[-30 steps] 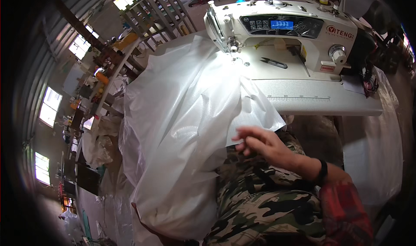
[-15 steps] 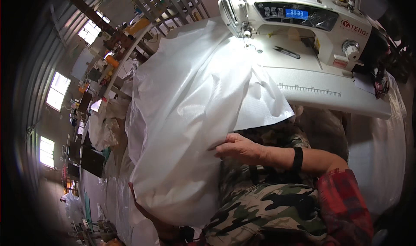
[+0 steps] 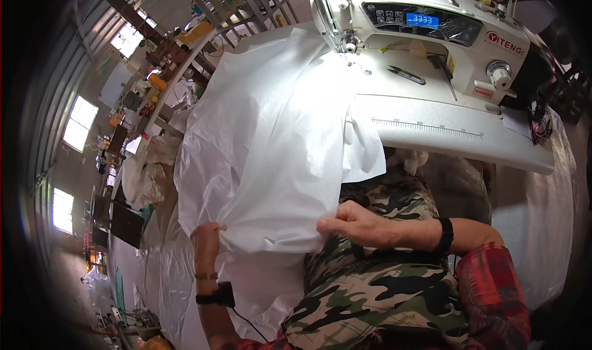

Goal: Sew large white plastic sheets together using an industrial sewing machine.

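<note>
you're gathering the near edge of the white woven sheet [image 3: 277, 146], which drapes from the sewing machine [image 3: 431, 36] on the bench [image 3: 456, 137] down over your lap. your left hand [image 3: 206, 236] bunches its near-left corner in a fist; your right hand [image 3: 354, 223] pinches the near edge. next, you likely need both hands to pull evenly. no containers show.

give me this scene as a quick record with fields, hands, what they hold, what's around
left hand: grips a bunched lower corner of the large white woven plastic sheet
right hand: pinches the same sheet's lower edge, over the lap
sheet: drapes from the machine bed down across the camouflage trousers
machine: white industrial sewing machine with a lit blue display, sheet under its needle end
on the bed: small black thread snips
wrists: black bands on both
left of the person: more white sheeting piled low
</note>
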The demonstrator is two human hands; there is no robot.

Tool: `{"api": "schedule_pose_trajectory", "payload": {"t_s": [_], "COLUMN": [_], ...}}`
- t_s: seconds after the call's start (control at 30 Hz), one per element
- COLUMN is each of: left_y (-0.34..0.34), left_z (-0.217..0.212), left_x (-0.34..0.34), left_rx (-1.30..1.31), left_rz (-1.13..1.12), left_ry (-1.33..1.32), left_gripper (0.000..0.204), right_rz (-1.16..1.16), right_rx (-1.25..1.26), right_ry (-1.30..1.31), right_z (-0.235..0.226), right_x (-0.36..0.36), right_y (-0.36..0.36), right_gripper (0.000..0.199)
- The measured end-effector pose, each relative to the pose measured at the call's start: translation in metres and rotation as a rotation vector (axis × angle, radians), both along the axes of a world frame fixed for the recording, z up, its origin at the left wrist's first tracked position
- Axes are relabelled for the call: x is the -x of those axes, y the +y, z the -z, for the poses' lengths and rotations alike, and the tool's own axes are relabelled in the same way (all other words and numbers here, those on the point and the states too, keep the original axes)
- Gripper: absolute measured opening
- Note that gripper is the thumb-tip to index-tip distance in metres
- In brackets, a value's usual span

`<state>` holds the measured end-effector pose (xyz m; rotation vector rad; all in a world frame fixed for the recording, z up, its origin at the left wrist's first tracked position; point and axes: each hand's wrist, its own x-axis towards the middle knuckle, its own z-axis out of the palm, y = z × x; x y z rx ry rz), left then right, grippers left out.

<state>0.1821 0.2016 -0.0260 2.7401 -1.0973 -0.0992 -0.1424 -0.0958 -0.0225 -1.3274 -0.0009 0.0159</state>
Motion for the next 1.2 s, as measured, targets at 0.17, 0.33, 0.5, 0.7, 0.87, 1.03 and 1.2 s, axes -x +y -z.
{"api": "schedule_pose_trajectory", "payload": {"t_s": [0.17, 0.33, 0.5, 0.7, 0.87, 1.03, 1.2], "left_y": [-0.122, -0.154, -0.149, -0.174, -0.188, -0.206, -0.190], "left_z": [-0.079, -0.089, -0.072, -0.094, -0.117, -0.134, -0.119], "left_x": [0.102, 0.159, 0.151, 0.136, 0.115, 0.124, 0.120], "left_rx": [0.392, 0.384, 0.398, 0.951, 0.950, 0.898, 0.815], "left_rz": [0.389, 0.711, 0.351, 0.147, 0.297, 0.413, 0.405], "left_ry": [-0.536, 0.739, 0.866, 0.908, 0.596, 0.538, 0.464], "left_gripper": [0.026, 0.034, 0.020, 0.016, 0.020, 0.019, 0.015], "right_rz": [0.394, 0.183, 0.172, 0.903, 0.867, 0.748, 0.737], "right_rx": [0.007, 0.718, 1.087, 0.318, -0.253, -0.499, -0.319], "right_ry": [-0.167, -0.338, -0.204, -0.127, -0.030, -0.025, -0.118], "right_z": [-0.007, -0.025, -0.039, -0.014, -0.023, -0.006, 0.013], "right_x": [0.003, -0.007, -0.012, -0.044, -0.070, -0.088, -0.070], "right_y": [0.034, 0.042, 0.021, -0.054, -0.087, -0.116, -0.072], "right_gripper": [0.035, 0.025, 0.025, 0.048, 0.060, 0.030, 0.023]}}
